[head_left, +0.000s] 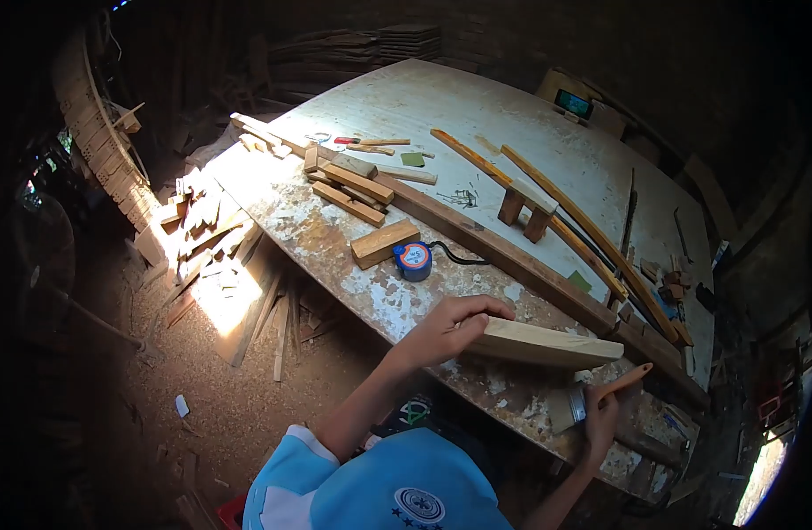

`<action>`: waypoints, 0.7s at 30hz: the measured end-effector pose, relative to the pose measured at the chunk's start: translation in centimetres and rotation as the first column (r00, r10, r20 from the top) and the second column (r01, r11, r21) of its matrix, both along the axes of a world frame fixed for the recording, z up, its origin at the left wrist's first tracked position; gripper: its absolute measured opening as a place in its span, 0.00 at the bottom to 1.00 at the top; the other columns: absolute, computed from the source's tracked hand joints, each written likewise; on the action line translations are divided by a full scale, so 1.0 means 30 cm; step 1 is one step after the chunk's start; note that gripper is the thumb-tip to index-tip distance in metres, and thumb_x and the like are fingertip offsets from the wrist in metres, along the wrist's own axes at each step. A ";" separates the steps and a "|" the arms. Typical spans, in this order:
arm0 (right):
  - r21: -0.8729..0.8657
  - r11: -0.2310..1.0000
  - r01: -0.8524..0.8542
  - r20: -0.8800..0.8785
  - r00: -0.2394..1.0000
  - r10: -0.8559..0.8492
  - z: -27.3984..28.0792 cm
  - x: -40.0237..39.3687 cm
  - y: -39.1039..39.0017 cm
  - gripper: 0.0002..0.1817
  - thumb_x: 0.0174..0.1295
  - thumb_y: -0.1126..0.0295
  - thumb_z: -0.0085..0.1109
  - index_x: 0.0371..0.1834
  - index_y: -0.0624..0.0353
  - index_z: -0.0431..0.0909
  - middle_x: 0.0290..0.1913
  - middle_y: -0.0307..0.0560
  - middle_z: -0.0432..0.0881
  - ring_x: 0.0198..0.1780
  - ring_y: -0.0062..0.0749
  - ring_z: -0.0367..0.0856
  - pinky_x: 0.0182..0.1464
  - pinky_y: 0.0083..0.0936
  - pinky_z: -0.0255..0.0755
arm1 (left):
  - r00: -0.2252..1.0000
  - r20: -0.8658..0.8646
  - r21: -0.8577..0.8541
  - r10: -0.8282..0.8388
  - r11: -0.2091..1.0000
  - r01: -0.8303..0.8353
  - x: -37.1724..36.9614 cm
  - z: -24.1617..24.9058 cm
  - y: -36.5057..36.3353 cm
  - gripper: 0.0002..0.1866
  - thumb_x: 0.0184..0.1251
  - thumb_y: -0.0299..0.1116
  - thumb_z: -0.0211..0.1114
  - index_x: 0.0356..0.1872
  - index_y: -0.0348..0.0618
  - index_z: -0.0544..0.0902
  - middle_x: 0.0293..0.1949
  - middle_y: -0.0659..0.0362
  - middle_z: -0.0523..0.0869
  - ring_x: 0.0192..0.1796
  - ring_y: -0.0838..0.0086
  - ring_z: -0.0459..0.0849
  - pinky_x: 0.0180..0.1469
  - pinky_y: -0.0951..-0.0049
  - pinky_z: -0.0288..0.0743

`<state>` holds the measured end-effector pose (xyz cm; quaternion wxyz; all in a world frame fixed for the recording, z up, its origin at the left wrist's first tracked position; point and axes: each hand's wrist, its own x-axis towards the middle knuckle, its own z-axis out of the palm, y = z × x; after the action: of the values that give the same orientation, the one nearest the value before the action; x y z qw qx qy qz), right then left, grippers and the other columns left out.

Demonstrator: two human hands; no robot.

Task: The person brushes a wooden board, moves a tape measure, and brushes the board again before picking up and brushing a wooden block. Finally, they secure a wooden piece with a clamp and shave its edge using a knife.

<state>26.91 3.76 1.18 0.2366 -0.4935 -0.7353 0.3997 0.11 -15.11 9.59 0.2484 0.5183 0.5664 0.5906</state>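
My left hand [450, 331] grips one end of a pale wooden board [547, 344], tilted up on its edge over the near side of the workbench. In my right hand [602, 422] is a paintbrush [625, 382] with a wooden handle and a metal ferrule; its pale bristles point left, below the board. Beyond my left hand, a blue tape measure [414, 261] with a black strap sits against a short wood block [385, 244].
A long brown beam [494, 245] crosses the workbench [379, 97]. Several small wood blocks [349, 202], yellowish strips [583, 234] and loose nails [462, 197] lie around it. Wood offcuts [216, 234] are piled on the sawdust-covered floor at left. A lit phone screen [573, 103] stands at the back.
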 end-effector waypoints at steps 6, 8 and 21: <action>0.253 0.956 0.152 -0.126 0.984 -0.123 -0.055 -0.158 -0.084 0.24 0.61 0.64 0.51 0.57 0.68 0.63 0.40 0.66 0.78 0.45 0.57 0.78 0.45 0.39 0.69 | 0.869 0.348 0.181 0.352 0.884 -0.431 0.000 -0.170 0.147 0.13 0.65 0.37 0.53 0.28 0.37 0.75 0.25 0.64 0.75 0.31 0.85 0.69 0.36 0.80 0.63; 0.240 0.966 0.093 0.005 0.995 -0.097 -0.081 -0.149 -0.080 0.24 0.60 0.64 0.54 0.55 0.68 0.66 0.39 0.64 0.79 0.43 0.54 0.79 0.43 0.39 0.69 | 0.822 0.376 0.229 0.428 0.816 -0.530 -0.010 -0.174 0.198 0.17 0.66 0.43 0.54 0.25 0.39 0.74 0.23 0.66 0.72 0.30 0.85 0.66 0.33 0.80 0.61; 0.321 0.935 0.150 -0.155 0.982 -0.104 -0.122 -0.124 -0.070 0.21 0.59 0.64 0.54 0.48 0.72 0.72 0.30 0.60 0.80 0.33 0.48 0.82 0.36 0.33 0.72 | 0.731 0.598 0.068 0.328 0.888 -0.454 -0.062 -0.152 0.282 0.14 0.58 0.41 0.55 0.31 0.39 0.77 0.32 0.61 0.77 0.37 0.77 0.71 0.44 0.76 0.63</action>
<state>23.18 1.66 -2.48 0.3909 -0.4649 -0.7408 0.2870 -1.75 -6.64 5.02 0.2195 0.2088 0.4966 0.8134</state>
